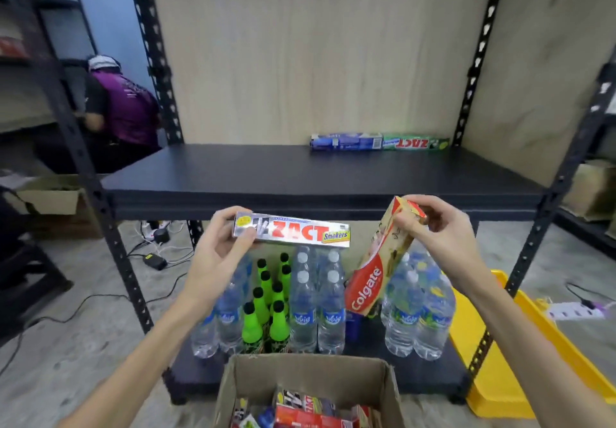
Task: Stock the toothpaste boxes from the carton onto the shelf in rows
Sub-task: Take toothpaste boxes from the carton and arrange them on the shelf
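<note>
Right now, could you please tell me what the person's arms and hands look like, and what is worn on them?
Both forearms are bare up to the picture's edge: no sleeves show. The left hand and right hand wear no gloves, and no rings, watch or bands are visible.

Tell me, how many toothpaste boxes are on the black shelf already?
2. A blue box and a green box lie end to end at the back right of the shelf. Two more boxes are in the hands, and others are in the carton.
</note>
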